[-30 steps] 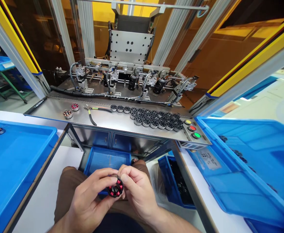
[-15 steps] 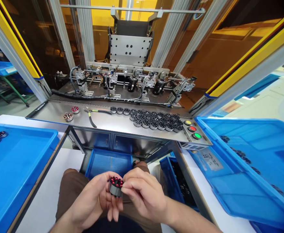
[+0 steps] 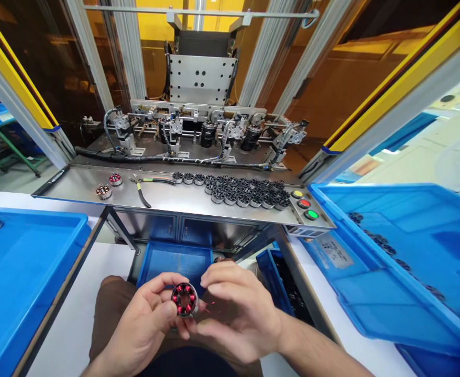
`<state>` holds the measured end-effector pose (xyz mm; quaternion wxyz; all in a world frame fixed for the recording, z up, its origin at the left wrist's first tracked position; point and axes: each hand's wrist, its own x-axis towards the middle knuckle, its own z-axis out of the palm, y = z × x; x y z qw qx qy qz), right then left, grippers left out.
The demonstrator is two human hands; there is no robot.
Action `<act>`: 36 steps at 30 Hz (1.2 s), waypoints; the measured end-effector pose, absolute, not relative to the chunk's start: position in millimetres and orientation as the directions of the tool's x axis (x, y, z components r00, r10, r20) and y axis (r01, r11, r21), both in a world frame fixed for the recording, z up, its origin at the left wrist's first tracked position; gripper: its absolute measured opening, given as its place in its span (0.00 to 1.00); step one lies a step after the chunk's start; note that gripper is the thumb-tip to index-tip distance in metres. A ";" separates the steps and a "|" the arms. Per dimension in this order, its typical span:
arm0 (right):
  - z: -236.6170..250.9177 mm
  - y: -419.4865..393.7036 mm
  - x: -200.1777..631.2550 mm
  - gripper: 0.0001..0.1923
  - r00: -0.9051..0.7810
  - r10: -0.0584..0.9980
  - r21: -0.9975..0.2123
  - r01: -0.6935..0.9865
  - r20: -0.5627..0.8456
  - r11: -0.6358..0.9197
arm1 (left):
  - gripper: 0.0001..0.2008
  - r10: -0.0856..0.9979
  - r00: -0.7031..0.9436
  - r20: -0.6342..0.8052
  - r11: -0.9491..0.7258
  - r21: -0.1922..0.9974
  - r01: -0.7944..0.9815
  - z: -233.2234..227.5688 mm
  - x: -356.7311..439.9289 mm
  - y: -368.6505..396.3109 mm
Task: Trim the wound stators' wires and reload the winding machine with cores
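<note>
left hand [image 3: 143, 324] pinches a round wound stator [image 3: 184, 299], red coils facing up, over the lap; right hand [image 3: 236, 309] fingertips touch its edge. black cores [image 3: 245, 191] crowd the steel bench [image 3: 167, 196].

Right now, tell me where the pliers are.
The pliers lie on the steel shelf, left of centre in the head view, between two wound stators and the row of black cores.

On the steel shelf [image 3: 167, 195] we see pliers [image 3: 145, 184], two wound stators [image 3: 108, 186] at its left end, a cluster of bare black cores [image 3: 245, 189], and three buttons [image 3: 304, 203] at the right. Blue trays [image 3: 25, 262] flank us, another blue bin [image 3: 171, 259] sits below the shelf
</note>
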<state>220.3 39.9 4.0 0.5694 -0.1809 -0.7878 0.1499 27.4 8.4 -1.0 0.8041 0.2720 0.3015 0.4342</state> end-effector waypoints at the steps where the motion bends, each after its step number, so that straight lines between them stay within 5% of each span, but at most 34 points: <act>1: 5.9 41.0 221.5 0.23 -0.278 0.481 -0.472 0.103 0.832 0.876 | 0.17 0.866 0.443 -0.232 0.463 0.707 -0.534 -0.8 27.0 8.0; 11: 15.0 42.7 220.3 0.05 -0.366 0.452 -0.442 0.118 0.813 0.889 | 0.14 0.877 0.456 -0.148 0.412 0.721 -0.558 -5.9 25.2 5.6; 16: 18.9 35.3 219.7 0.04 -0.379 0.493 -0.453 0.196 0.783 0.870 | 0.21 0.890 0.419 -0.178 0.402 0.739 -0.540 -3.6 25.7 5.1; 25: 36.0 30.0 213.7 0.07 -0.363 0.706 -0.709 0.151 0.608 0.689 | 0.17 0.933 0.352 0.072 0.210 0.686 -0.697 -6.3 19.8 7.1; 29: 38.0 31.6 215.2 0.05 -0.442 0.630 -0.698 0.012 0.639 0.716 | 0.22 0.872 0.487 -0.052 0.397 0.658 -0.640 -7.4 24.8 13.8; 33: 39.4 32.6 220.0 0.07 -0.488 0.586 -0.658 0.033 0.646 0.753 | 0.30 0.581 0.808 -0.100 0.700 0.568 -0.433 -10.7 29.5 15.9; 36: 41.0 32.3 222.6 0.06 -0.465 0.591 -0.616 0.115 0.660 0.779 | 0.21 0.645 0.760 -0.078 0.633 0.611 -0.475 -9.8 28.7 14.9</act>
